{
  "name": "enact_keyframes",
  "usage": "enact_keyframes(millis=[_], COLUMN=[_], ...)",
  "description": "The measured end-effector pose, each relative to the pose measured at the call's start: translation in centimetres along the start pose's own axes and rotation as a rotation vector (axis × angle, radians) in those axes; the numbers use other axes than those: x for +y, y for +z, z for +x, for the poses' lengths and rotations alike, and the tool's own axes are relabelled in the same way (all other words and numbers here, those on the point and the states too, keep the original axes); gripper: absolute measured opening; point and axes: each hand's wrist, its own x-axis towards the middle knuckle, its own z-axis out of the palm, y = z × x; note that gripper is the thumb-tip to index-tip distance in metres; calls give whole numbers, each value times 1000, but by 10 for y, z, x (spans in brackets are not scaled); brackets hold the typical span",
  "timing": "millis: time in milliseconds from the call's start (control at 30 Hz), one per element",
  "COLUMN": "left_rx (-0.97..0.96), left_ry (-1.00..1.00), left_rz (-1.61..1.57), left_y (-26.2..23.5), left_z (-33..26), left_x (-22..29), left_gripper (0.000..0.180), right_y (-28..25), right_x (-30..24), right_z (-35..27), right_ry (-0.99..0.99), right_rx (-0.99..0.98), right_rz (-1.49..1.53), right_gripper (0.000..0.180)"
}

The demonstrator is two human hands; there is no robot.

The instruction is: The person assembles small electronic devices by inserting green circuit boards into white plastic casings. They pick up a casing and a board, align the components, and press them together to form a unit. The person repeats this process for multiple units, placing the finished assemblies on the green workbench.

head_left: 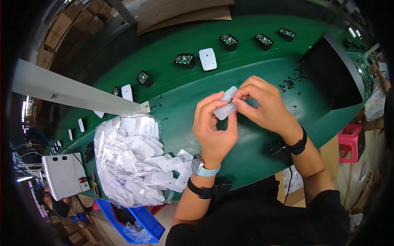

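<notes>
My left hand [214, 130] is closed around the edges of a white plastic cover [224, 111], holding it tilted above the green bench. The thumb and fingers of my right hand [266, 104] are pinched together over the cover's face, on a small black part [230, 101]. Its exact shape is mostly hidden by the fingertips. To the left of my left hand, a clear plastic bag [119, 180] spills many similar white covers [160, 177] onto the bench. Small black pieces [289, 83] lie scattered to the right of my right hand.
Beyond my hands, a green conveyor belt [246, 61] carries black housings with circuit boards [228, 42] and white covers [208, 59]. A dark bin [328, 74] stands at right. A pale metal post [74, 90] crosses the left side, above a grey box [65, 175] and pliers [95, 185].
</notes>
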Motion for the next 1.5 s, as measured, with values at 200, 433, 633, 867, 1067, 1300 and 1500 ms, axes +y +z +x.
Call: enact_keyframes(millis=[200,433,633,867,1067,1300,1500], left_rx=[-29,3,27,-34,244,338,386], left_ry=[-8,-143,-633,-584,-553,-617,-593], left_rz=[85,-122,-390,-420,-331,-583,-595], left_y=[3,11,3,0,6,28,20], left_z=[-5,-5,4,-2,-11,-9,-2], left_x=[-1,2,3,-14,-38,-44,-27], left_gripper=[41,48,41,26,25,30,30], right_y=[6,7,9,6,55,200,270], right_x=[1,10,17,16,-48,-9,-20], right_z=[-10,-14,-22,-10,102,227,288], right_ry=[88,663,676,567,72,-393,-264], right_rx=[44,-12,-22,-68,-387,-578,-869], right_rz=[14,730,721,530,-7,-72,-101], right_gripper=[14,18,18,25,28,29,40])
